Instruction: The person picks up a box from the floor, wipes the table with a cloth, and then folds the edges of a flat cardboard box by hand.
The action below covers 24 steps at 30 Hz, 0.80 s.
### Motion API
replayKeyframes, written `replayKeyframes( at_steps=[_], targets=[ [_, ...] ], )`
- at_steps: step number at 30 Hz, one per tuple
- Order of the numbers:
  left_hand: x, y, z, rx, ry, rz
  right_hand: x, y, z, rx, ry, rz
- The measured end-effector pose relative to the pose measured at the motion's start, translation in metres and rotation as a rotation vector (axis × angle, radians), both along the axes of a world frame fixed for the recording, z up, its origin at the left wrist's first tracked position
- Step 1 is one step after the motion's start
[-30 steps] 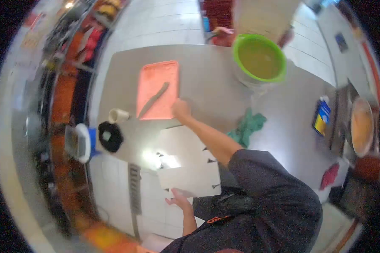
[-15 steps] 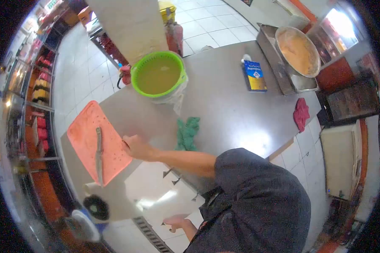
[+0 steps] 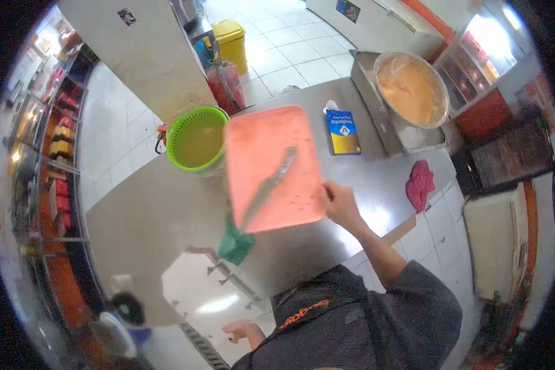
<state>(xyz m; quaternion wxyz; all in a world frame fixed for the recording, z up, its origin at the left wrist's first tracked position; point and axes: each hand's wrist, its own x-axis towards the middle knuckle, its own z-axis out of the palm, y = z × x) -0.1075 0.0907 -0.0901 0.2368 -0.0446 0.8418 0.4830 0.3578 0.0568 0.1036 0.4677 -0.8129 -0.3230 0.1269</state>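
My right hand (image 3: 341, 203) grips the lower right edge of a pink cutting board (image 3: 277, 135), which is lifted over the steel table. A knife (image 3: 269, 186) lies slantwise on the board, slightly blurred. Behind the board's left edge stands a green basket (image 3: 171, 139) with cloudy yellowish liquid inside. A green cloth (image 3: 235, 246) lies at the board's lower left corner, partly hidden by it. Low in the view, my left hand (image 3: 243, 331) hangs beside the table's near edge, fingers apart, holding nothing.
A blue and yellow box (image 3: 343, 132) lies right of the board. Farther right are a round bowl of orange-brown powder (image 3: 411, 86) on a metal tray and a dark pink cloth (image 3: 420, 185). A yellow bin (image 3: 231, 46) stands on the floor behind the table.
The cutting board, with the knife on it, has moved from the table's left side to the middle, carried by my right hand. The view has shifted a little.
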Motion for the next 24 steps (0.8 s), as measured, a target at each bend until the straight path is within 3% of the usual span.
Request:
replayKeyframes(
  at_steps=[6,10,11,12,13,15,17,19,20,21,23,24],
  targets=[
    [0.038,0.005,0.024,0.083,0.029,0.058,0.112,-0.018,-0.127,-0.055,-0.157,-0.122],
    [-0.044,0.006,-0.033,0.202,-0.044,-0.078,0.167,0.001,-0.182,-0.216,-0.086,-0.154],
    [-0.05,0.002,-0.025,0.223,-0.058,-0.105,0.172,0.002,-0.193,-0.282,-0.059,-0.143],
    [-0.009,0.014,0.025,0.144,0.018,-0.112,0.167,0.008,-0.19,-0.276,-0.049,-0.121],
    [0.014,0.024,0.056,0.062,0.093,-0.119,0.155,0.011,-0.172,-0.377,-0.229,-0.164],
    [-0.001,0.029,0.055,0.089,0.135,-0.184,0.115,0.025,-0.14,-0.489,-0.49,-0.233],
    [-0.003,0.034,0.062,0.118,0.168,-0.236,0.072,0.053,-0.179,-0.1,-0.716,-0.017],
    [0.011,0.041,0.077,0.019,0.326,-0.292,-0.005,0.087,-0.158,-0.328,-0.204,0.362],
    [0.0,0.039,0.068,0.03,0.324,-0.264,-0.046,0.097,-0.128,-0.289,-0.125,0.467],
    [-0.013,0.037,0.051,-0.077,0.342,-0.298,-0.08,0.104,-0.103,-0.294,-0.079,0.515],
    [-0.016,0.045,0.044,-0.218,0.369,-0.289,-0.141,0.114,-0.103,-0.291,-0.164,0.497],
    [-0.031,0.037,0.021,-0.206,0.502,-0.335,-0.165,0.121,-0.102,-0.351,-0.196,0.459]
  ],
)
